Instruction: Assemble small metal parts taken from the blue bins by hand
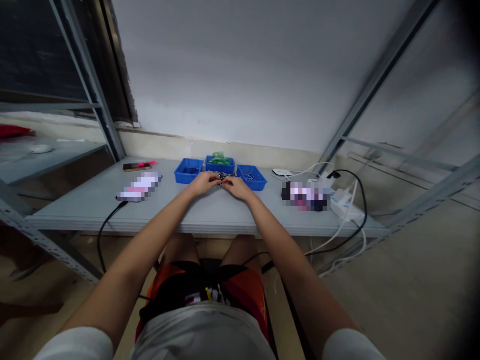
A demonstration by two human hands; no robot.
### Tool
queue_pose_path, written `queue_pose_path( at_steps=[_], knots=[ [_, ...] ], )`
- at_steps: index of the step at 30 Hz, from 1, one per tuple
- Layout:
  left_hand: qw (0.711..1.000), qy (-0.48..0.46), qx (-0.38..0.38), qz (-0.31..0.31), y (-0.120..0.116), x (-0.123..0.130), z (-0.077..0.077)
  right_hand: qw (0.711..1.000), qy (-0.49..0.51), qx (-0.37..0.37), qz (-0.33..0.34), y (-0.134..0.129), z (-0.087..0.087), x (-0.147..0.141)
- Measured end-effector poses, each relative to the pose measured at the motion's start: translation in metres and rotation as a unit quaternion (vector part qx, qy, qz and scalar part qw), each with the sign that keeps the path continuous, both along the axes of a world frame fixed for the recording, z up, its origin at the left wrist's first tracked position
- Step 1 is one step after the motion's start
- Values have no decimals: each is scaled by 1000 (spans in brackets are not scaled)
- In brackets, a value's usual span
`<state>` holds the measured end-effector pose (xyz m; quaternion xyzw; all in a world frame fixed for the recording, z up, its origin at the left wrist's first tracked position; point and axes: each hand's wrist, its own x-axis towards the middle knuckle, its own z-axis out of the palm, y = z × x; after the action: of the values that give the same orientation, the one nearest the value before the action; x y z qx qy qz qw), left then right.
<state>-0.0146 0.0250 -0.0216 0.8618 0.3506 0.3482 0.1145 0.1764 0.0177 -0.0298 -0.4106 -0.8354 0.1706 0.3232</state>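
My left hand and my right hand meet over the grey table, fingertips nearly touching. Both have their fingers closed in a pinch around something small and dark, too small to name. Just behind the fingertips lies a pile of small dark and silvery parts. Around it stand three blue trays: the left tray has a few dark pieces inside, the right tray holds small slender pieces, and the back tray bears green plastic bags.
A phone with a black cable lies on the table's left side, near a dark object with a pink item. At right are another blurred-out device, a white power strip and loose cables. Metal shelf posts frame the table.
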Motion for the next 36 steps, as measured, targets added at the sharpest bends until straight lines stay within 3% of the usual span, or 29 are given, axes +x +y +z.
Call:
queue_pose_path(
  at_steps=[8,16,21,36],
  knots=[
    [1000,6,17,-4,1,0,-1,1000,-22,-2,2,-4,3,-1],
    [1000,0,-7,28,4,-2,-2,999,31,21,-22,0,3,-1],
    [999,24,-39,11,5,-3,-4,997,54,45,-25,2,3,-1],
    [1000,9,-22,12,4,-2,-2,995,72,36,-51,-5,9,-3]
  ],
)
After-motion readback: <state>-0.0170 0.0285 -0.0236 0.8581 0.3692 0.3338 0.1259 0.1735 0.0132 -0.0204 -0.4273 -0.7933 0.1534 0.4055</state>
